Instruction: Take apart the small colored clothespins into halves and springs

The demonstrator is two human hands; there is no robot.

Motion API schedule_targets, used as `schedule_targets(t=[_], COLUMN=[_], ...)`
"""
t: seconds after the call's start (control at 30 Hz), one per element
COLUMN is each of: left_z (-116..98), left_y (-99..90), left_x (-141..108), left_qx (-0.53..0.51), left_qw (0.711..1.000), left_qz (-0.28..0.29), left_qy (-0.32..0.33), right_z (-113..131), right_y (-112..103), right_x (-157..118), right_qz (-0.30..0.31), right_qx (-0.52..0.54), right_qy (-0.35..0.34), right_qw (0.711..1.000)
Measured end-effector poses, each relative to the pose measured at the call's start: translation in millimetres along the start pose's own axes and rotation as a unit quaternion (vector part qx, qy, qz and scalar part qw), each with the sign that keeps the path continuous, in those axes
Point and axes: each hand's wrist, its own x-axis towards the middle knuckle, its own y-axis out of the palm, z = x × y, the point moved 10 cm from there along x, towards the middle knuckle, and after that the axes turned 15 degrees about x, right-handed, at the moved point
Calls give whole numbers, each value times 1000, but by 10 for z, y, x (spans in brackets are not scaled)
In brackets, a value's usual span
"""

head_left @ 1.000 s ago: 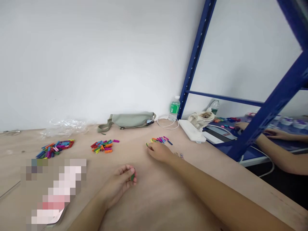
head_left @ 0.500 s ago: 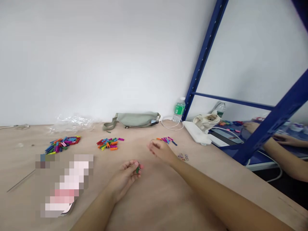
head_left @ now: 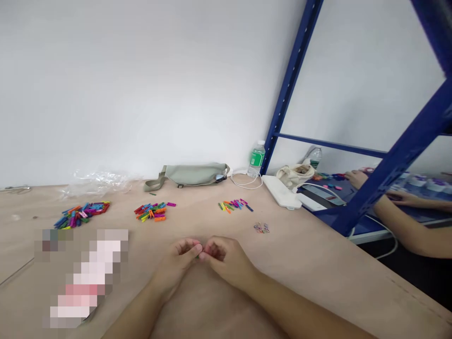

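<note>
My left hand is closed in a pinch on a small green clothespin, of which only a sliver shows below the fingertips. Against it, thumb to thumb, my right hand is closed too; what its fingers hold is hidden. Beyond my hands lies a small spread of coloured clothespin pieces. Closer on the right is a little heap of tiny clothespin springs. Two piles of coloured clothespins lie further left, a smaller pile and a larger pile.
Along the wall lie crumpled clear plastic, a grey-green waist bag, a white cable and a water bottle. A white flat case sits by the blue metal frame. Behind the frame, another person's arms work at a table.
My right hand has come down and left from near the spread of clothespin pieces to meet my left hand. The green clothespin is now mostly covered by fingers. The view has shifted slightly right.
</note>
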Motion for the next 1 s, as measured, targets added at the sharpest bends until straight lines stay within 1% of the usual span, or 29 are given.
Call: schedule_targets(t=[0.17,0.27,0.37,0.5,0.63,0.77,1.0], left_z=[-25,-5,23,51,33,16,-6], left_y=[20,-5,-8,-5,-9,1,-5], left_x=[-4,-4,-7,-6,-8,-29,-37], left_qx=[24,43,56,22,1,-4,-7], left_qw=[999,999,998,1000,1000,1000,1000], left_qz=[19,12,13,11,4,7,7], left_qy=[15,14,7,-11,-15,-21,-13], right_z=[-49,-93,-143,-143,-73,-73,-148], right_y=[-17,8,6,-32,-58,-29,12], right_x=[-16,-19,-18,-17,-27,-47,-57], right_qz=[-18,-4,2,-8,-11,13,49], right_qx=[108,164,184,157,88,39,33], right_qy=[23,46,62,58,45,51,58], right_qw=[994,985,981,986,995,998,997])
